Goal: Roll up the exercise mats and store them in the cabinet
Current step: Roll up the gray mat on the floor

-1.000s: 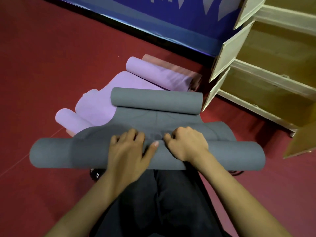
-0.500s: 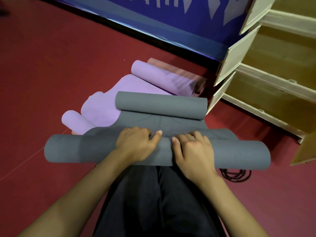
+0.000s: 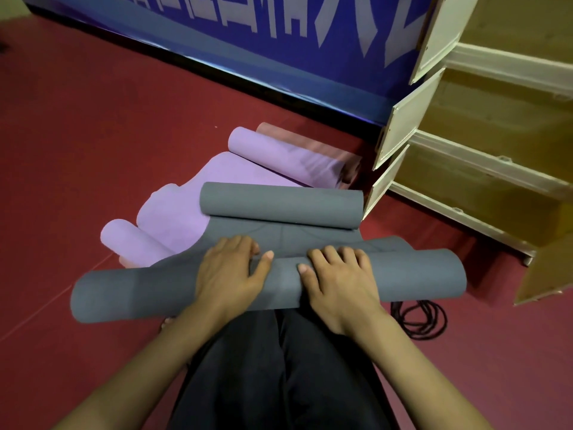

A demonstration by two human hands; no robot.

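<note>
Hands rest side by side on the near roll of the grey exercise mat (image 3: 403, 274), which lies across the person's lap on the red floor (image 3: 93, 135). The left hand (image 3: 228, 273) curls its fingers (image 3: 245, 243) over the far edge of the roll, thumb stretched right. The right hand (image 3: 339, 279) lies flatter, fingers spread on top and pressing down. The mat's far end is rolled too, with a short flat stretch between the two rolls. Beyond it lies a purple mat (image 3: 186, 212), partly rolled at both ends, and behind that what seems to be a pink roll (image 3: 297, 139). The open wooden cabinet (image 3: 496, 135) stands at right. A black cord (image 3: 424, 321) coils near the right knee.
</note>
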